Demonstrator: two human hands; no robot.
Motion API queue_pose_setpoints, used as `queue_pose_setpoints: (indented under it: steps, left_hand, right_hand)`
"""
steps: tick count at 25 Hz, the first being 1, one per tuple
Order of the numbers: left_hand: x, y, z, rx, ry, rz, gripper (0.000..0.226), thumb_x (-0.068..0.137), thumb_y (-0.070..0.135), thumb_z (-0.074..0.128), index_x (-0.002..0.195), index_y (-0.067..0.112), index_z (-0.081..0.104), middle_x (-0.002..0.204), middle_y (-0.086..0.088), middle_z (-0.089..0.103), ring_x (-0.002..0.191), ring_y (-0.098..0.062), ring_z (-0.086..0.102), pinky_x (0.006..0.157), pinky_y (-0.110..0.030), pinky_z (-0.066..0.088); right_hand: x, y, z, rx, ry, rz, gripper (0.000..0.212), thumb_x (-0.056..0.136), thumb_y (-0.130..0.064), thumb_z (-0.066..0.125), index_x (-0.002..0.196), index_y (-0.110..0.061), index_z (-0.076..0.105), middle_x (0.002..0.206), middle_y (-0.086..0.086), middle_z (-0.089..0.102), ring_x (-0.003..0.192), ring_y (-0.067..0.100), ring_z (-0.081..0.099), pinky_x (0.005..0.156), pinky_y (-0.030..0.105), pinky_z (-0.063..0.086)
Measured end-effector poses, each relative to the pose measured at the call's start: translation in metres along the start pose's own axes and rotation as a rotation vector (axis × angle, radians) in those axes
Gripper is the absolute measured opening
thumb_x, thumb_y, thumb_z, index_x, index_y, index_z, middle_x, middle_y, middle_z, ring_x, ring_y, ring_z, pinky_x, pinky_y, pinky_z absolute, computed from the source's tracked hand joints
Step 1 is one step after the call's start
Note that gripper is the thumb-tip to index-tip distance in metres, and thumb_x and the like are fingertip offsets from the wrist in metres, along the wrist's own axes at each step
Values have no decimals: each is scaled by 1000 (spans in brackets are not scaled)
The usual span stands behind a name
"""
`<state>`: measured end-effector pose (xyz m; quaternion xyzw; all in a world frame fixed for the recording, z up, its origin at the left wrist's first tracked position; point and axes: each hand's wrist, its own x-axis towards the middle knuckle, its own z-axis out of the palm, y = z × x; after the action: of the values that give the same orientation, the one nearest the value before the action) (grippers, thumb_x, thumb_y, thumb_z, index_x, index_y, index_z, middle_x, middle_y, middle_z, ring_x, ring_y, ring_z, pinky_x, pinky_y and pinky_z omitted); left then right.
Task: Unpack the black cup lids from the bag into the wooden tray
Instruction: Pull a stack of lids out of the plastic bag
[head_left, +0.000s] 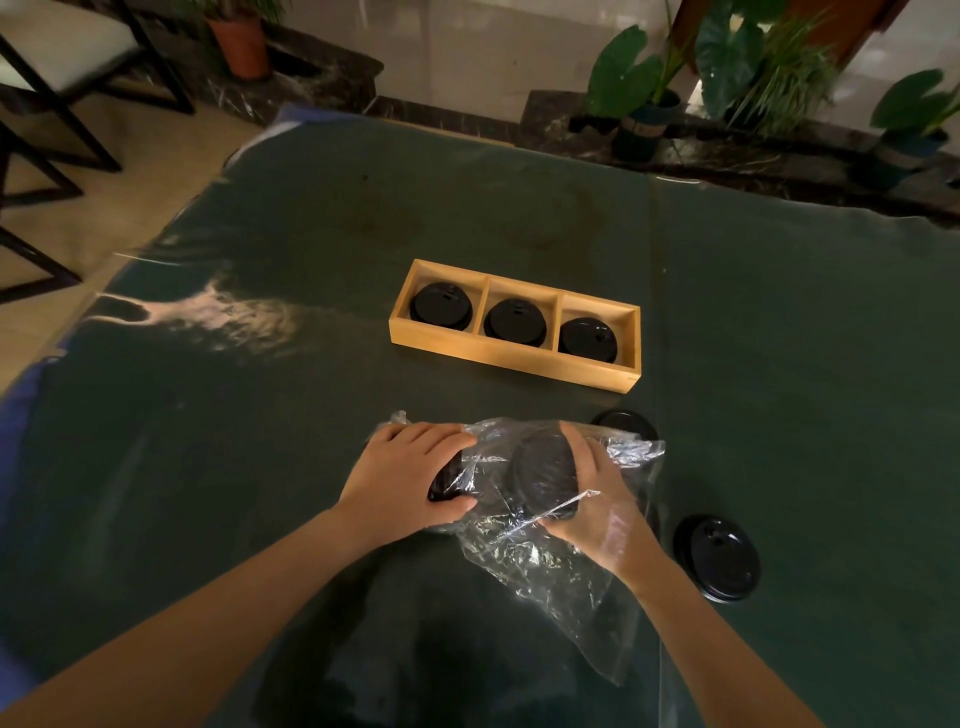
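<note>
While your left hand (410, 470) pins the bag (545, 551) and its lids, keep your right hand's (597, 499) grip closed on the lid stack (543, 478) inside, draw it clear, then carry it toward the tray (511, 358) at 12 o'clock.

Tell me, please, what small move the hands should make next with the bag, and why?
Probably the right hand should draw the stack of lids out of the clear plastic bag, while the left hand pins the bag's other end. The right hand already grips that stack inside the bag, and each compartment of the wooden tray holds lids but seems to have room above.
</note>
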<state>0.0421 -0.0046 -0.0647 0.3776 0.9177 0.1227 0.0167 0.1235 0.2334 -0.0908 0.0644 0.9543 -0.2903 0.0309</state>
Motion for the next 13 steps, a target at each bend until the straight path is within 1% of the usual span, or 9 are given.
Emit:
queue_pose_setpoints:
  steps: [3,5,7,9,11,12,13]
  left_hand:
    - [0,-1,-1,4,6,-2,62,75,65,47,124,28,49,128,7,57,112,-14,54,94,-39,41]
    - [0,-1,-1,0,6,1,61,75,64,49,124,28,50,127,7,57,112,-14,55,94,-39,41]
    - [-1,0,0,-4,5,2,61,75,64,49,124,28,50,127,7,58,112,-14,55,95,-39,41]
    - [-1,0,-1,-12,4,5,61,75,65,48,124,28,50,127,8,58,112,-13,55,96,-39,40]
    - [-1,0,-1,-23,-2,3,61,75,65,48,124,28,50,128,7,57,113,-13,54,97,-39,39]
    - [-2,0,-2,-29,-9,0,61,75,65,48,124,29,49,128,8,57,113,-13,54,97,-39,38]
    - [-2,0,-2,-36,-15,-5,61,75,66,48,124,30,49,128,8,56,114,-13,53,97,-39,38]
  right_hand:
    - [-5,-4,-17,145,-14,-13,109,58,-35,85,143,-31,16,135,0,37,122,13,39,104,29,36]
    - [-14,-5,-29,189,-41,-15,105,59,-37,84,141,-37,17,134,-5,37,121,8,38,102,26,35]
    - [-27,-2,-40,221,-64,12,107,58,-33,86,141,-39,17,134,-9,37,122,5,40,100,24,36]
    - [-43,6,-54,210,-54,46,109,57,-28,87,141,-39,19,134,-11,38,122,5,41,100,23,37]
    - [-58,17,-71,146,-22,66,106,54,-28,87,138,-40,24,132,-15,41,122,4,42,97,20,36]
    - [-66,22,-81,131,-11,82,104,51,-28,88,135,-43,28,131,-17,43,120,4,43,95,17,37]
    - [-72,26,-91,128,7,99,103,48,-26,90,130,-46,32,128,-17,46,118,3,46,92,9,37]
